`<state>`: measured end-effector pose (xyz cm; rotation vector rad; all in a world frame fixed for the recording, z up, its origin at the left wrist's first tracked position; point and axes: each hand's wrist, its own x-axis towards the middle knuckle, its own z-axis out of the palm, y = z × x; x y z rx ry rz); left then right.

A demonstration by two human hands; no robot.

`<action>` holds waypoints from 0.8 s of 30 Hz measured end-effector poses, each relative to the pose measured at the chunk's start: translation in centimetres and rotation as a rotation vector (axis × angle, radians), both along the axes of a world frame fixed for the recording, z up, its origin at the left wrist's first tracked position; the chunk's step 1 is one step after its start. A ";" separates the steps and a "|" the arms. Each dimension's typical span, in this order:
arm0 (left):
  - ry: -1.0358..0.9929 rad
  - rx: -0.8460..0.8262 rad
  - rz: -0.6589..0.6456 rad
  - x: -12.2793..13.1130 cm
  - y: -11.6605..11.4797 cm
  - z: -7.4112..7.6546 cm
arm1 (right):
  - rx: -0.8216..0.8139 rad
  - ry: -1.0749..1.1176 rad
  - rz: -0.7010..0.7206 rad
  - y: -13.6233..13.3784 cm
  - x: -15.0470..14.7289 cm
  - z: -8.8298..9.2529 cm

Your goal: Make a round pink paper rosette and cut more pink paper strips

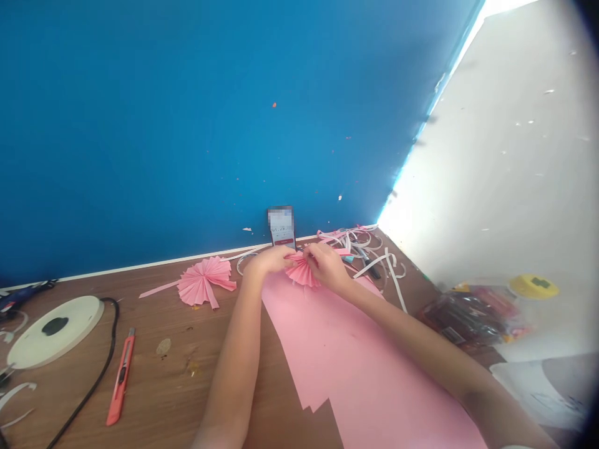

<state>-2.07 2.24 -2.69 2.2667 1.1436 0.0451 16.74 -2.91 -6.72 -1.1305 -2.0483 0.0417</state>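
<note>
Both my hands meet at the far end of a large pink paper sheet point(355, 368) lying on the brown table point(187, 374). My left hand point(267, 259) and my right hand point(327, 265) pinch a small pleated pink paper fan point(302, 271) between them, fingers closed on its folds. A finished pink pleated fan point(204, 280) lies flat on the table to the left of my left hand.
A phone point(281, 226) leans against the blue wall behind my hands. White paper strips point(374, 255) are heaped at the corner. A red utility knife point(120, 376), a black cable point(96, 380) and a white round disc point(53, 329) lie at left. A clear bag of supplies point(472, 312) sits at right.
</note>
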 end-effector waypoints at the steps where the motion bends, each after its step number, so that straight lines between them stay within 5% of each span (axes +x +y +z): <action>1: 0.008 0.003 0.003 -0.2 0.2 -0.2 | 0.011 -0.010 -0.011 0.0 0.0 0.0; 8: 0.058 0.046 0.145 -3.7 1.0 -0.6 | 0.175 -0.002 -0.203 -0.2 0.3 -1.7; 11: 0.055 0.044 0.186 -4.6 1.0 -0.4 | 0.290 0.055 -0.175 0.0 0.5 -3.4; 24: 0.018 -0.048 0.146 -2.4 0.7 -0.5 | 0.114 0.334 -0.229 1.2 1.1 -5.0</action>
